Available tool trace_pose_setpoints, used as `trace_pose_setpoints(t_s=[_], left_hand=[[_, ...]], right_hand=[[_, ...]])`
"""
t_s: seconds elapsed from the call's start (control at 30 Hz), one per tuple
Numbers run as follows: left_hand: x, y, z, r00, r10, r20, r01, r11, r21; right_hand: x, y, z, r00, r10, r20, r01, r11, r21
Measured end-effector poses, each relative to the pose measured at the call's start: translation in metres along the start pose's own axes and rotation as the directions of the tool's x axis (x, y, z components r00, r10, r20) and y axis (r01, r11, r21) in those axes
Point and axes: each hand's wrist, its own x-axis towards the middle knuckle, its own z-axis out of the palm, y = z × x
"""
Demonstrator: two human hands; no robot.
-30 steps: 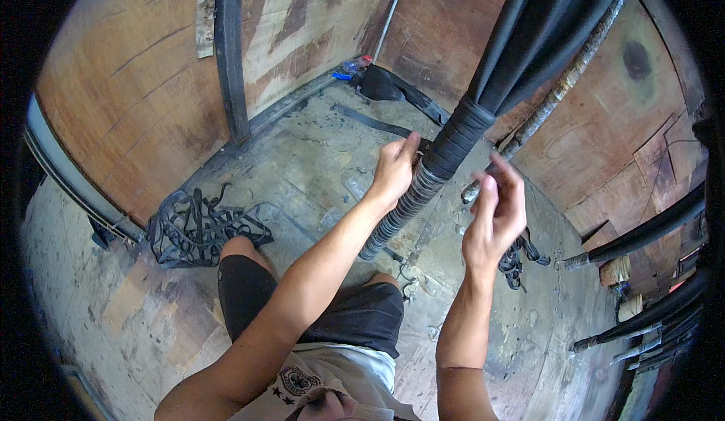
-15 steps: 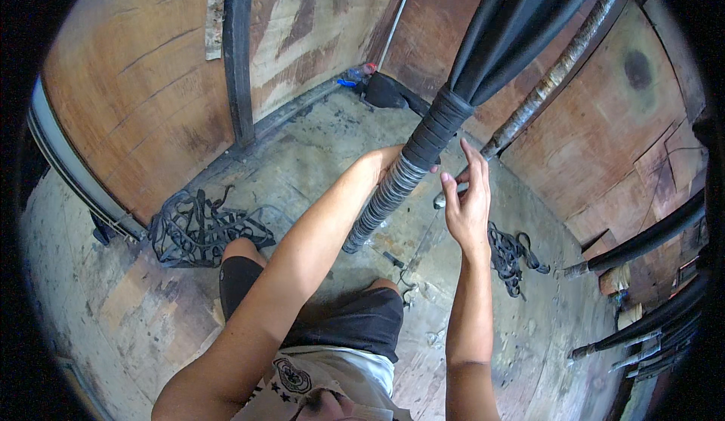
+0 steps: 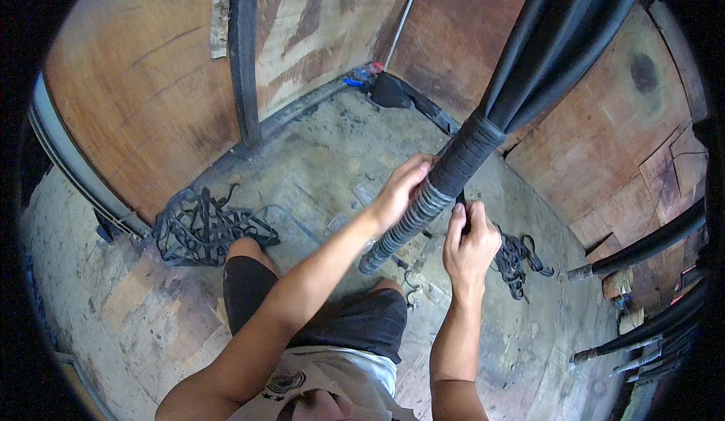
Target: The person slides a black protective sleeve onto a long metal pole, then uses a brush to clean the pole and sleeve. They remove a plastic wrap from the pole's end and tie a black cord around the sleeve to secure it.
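A thick bundle of black rubber tubes [image 3: 555,43] comes down from the upper right. Its lower end is bound with black strip [image 3: 461,164], turning into grey, ridged windings [image 3: 404,232] toward the tip. My left hand [image 3: 400,194] grips the bound part from the left, with some fingertips hidden behind it. On the other side, my right hand [image 3: 470,247] is closed in a pinch just off the windings. A short piece of black rubber strip [image 3: 461,197] shows between its fingers and the bundle.
Tangled black strips [image 3: 208,228] lie on the floor at left, and a smaller heap [image 3: 521,262] lies at right. More black tubes with bound ends [image 3: 649,243] jut in from the right. Wooden panels [image 3: 143,81] wall the space. A dark cloth-like item [image 3: 393,91] lies in the far corner.
My right hand has gone from open fingers to a pinch on the strip, slightly lower. My left hand has come round into view on the bundle's left side. The bundle appears shifted right.
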Motion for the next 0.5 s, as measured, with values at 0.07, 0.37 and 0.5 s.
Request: trace_pose_setpoints(t_s=[0.07, 0.37, 0.5], left_hand=[[-0.019, -0.013, 0.019, 0.941, 0.244, -0.234, -0.167, 0.937, 0.307], [-0.022, -0.027, 0.031, 0.936, 0.31, -0.169, -0.187, 0.841, 0.508], [-0.02, -0.026, 0.065, 0.819, 0.523, -0.234, -0.294, 0.733, 0.613]], right_hand=[[-0.011, -0.012, -0.013, 0.998, 0.04, 0.044, -0.042, 0.998, 0.042], [-0.017, -0.069, -0.006, 0.991, -0.063, 0.12, 0.041, 0.984, 0.174], [-0.007, -0.088, 0.024, 0.986, -0.08, 0.143, 0.067, 0.993, 0.093]])
